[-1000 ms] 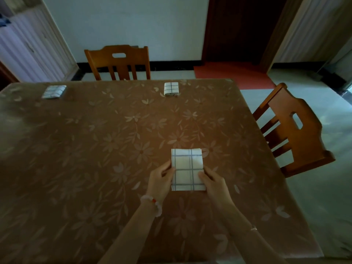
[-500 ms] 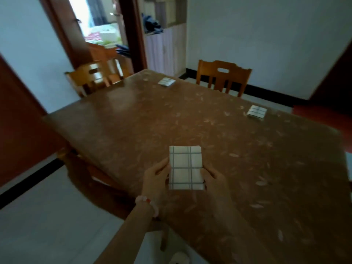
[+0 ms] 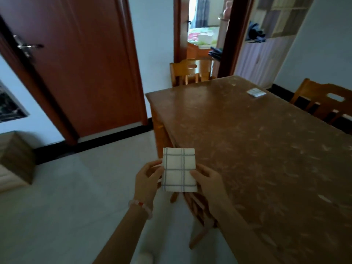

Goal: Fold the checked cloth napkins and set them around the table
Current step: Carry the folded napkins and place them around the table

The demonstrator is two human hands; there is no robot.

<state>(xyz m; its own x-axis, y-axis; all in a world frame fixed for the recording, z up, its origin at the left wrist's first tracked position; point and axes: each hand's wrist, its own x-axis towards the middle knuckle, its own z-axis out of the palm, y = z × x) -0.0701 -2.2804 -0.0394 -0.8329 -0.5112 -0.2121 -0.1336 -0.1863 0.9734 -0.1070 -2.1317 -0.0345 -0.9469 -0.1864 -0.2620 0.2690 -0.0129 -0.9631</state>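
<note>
Our left hand (image 3: 147, 175) and right hand (image 3: 207, 178) pinch the folded napkin (image 3: 179, 169) between them by its long sides, its length pointing away from us. It hangs just off the table (image 3: 247, 140), which lies rightward, nearer our right hand.

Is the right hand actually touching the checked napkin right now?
Touching. The head view shows the right hand pinching the checked napkin at its right edge, thumb on top, while the left hand holds the opposite edge.

A brown door (image 3: 82, 73) stands shut, a box (image 3: 17, 159) left of it.
</note>
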